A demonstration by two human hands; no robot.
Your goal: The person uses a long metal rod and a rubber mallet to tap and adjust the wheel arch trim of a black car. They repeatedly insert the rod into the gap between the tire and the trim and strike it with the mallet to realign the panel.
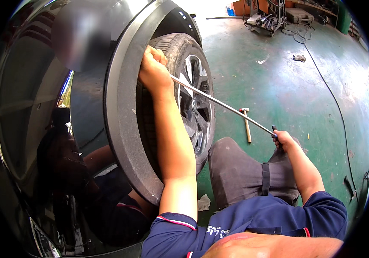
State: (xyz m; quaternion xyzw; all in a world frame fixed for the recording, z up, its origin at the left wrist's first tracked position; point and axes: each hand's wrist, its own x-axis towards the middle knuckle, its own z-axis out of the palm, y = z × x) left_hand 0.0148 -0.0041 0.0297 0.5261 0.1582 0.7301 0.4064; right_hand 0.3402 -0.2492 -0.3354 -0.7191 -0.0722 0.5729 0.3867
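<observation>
A long thin metal rod [223, 104] slants between my two hands, across the front of the car wheel [195, 101]. Its dark handle end sits in my right hand [283, 140], whose fingers are wrapped round it above my knee. My left hand [155, 72] is closed in the gap between the tyre [171, 43] and the black wheel-arch trim [122, 107]. The rod's other end runs in at the heel of that hand and disappears. Whether those fingers grip the rod or the trim is hidden.
Glossy black bodywork [87, 99] fills the left side. A hammer [247, 125] with a wooden handle lies on the green floor [279, 94] beyond my knees. A dark cable [331, 92] runs along the right. A tool cart [267, 19] stands at the back.
</observation>
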